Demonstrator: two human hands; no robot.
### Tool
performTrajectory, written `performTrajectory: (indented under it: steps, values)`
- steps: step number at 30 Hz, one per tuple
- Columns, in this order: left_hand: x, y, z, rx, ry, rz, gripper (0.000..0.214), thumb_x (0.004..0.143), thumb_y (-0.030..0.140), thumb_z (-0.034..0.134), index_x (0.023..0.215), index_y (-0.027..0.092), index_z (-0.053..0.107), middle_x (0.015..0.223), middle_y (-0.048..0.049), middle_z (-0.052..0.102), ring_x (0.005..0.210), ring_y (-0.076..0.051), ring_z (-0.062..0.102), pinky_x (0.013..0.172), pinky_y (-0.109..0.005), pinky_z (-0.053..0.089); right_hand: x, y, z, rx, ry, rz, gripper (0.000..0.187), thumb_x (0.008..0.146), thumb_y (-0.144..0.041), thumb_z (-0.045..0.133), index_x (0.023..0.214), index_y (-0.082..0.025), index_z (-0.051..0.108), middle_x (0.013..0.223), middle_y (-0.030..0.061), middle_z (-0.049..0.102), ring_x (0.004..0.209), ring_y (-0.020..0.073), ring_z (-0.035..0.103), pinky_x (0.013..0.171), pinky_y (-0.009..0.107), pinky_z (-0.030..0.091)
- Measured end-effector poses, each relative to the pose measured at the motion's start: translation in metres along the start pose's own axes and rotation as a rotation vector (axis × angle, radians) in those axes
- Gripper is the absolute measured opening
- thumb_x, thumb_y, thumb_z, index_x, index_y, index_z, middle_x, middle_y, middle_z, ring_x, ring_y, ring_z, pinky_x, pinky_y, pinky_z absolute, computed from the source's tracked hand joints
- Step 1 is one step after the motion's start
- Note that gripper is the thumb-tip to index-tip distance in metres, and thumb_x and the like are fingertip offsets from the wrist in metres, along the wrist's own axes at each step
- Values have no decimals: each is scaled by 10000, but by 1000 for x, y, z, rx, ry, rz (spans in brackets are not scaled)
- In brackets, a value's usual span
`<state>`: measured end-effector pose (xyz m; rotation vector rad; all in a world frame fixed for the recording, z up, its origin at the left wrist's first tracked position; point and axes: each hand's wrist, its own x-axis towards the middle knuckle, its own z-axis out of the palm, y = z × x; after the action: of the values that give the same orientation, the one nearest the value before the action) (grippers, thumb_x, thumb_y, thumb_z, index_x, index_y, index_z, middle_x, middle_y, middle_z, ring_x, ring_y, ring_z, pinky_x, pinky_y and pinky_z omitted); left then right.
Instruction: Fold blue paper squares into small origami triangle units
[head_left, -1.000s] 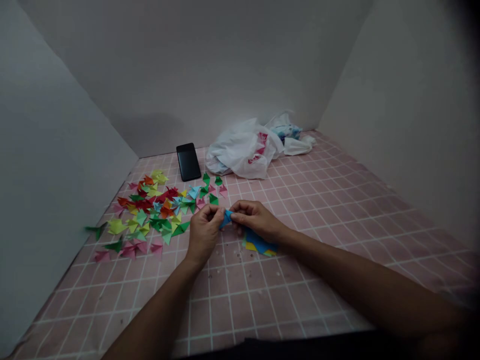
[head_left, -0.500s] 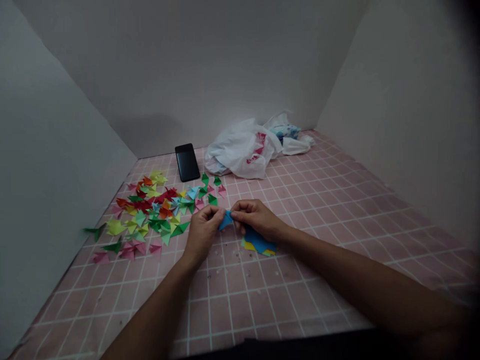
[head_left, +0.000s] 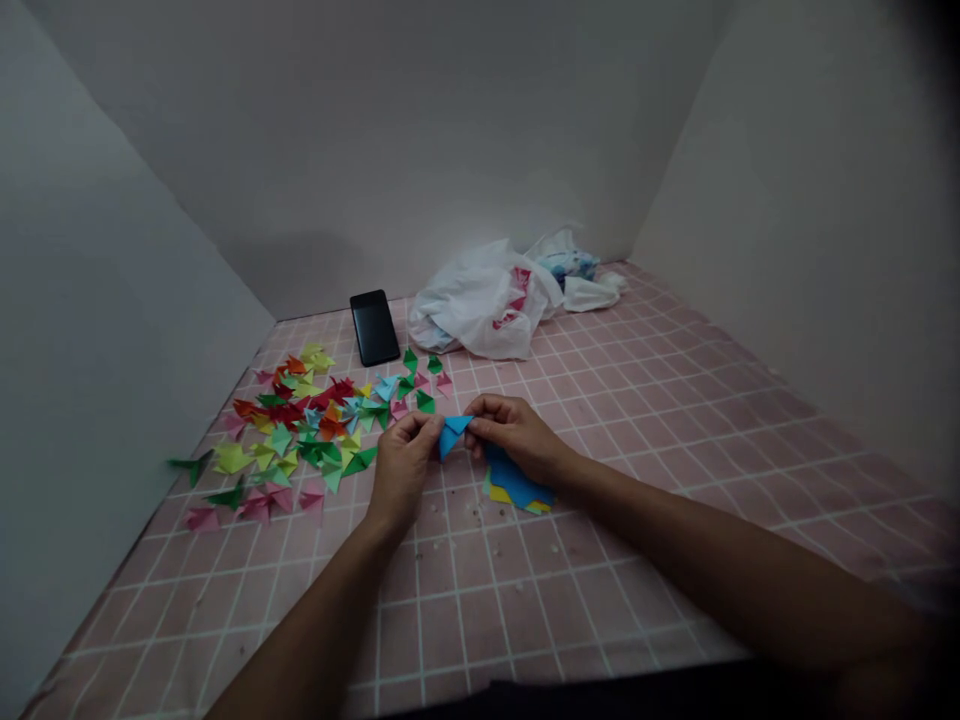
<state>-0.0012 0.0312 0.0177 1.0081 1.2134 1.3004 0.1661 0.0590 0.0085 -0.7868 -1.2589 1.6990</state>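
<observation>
A small folded piece of blue origami paper (head_left: 454, 435) is pinched between both hands above the checked cloth. My left hand (head_left: 406, 462) grips its left side between thumb and fingers. My right hand (head_left: 517, 437) has closed on the right corner. Under and beside my right hand lies a stack of square paper sheets (head_left: 519, 482), blue on top with yellow and green edges showing below. To the left of my left hand spreads a pile of folded paper cranes (head_left: 300, 430) in red, orange, yellow, green, pink and light blue.
A black phone (head_left: 374, 328) lies behind the cranes. Crumpled white plastic bags (head_left: 480, 300) with red print rest near the back wall. Pink cloth with white grid lines (head_left: 675, 400) covers the surface, and plain walls enclose three sides.
The blue paper now shows a larger triangular face with its point downward. My right fingers have shifted slightly to the right along its edge. The cranes and stack stay put.
</observation>
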Motion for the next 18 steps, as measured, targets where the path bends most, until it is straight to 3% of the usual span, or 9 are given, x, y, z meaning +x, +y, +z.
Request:
performTrajectory:
  steps: [13, 18]
  values:
    - [0, 2, 2, -51, -104, -72, 273, 655, 361, 816, 752, 150, 673, 663, 3, 670, 568, -112, 577, 587, -236, 474, -2, -7, 3, -75, 121, -66, 90, 760, -200, 656, 827, -188, 597, 624, -40, 643, 529, 104, 591, 534, 225, 477]
    - [-1, 4, 2, -18, -85, -18, 232, 664, 339, 783, 734, 151, 667, 620, 8, 651, 549, -118, 577, 554, -236, 463, -4, -7, 7, -92, 71, -78, 152, 764, -242, 719, 841, -180, 602, 645, -39, 629, 541, 96, 571, 532, 214, 453]
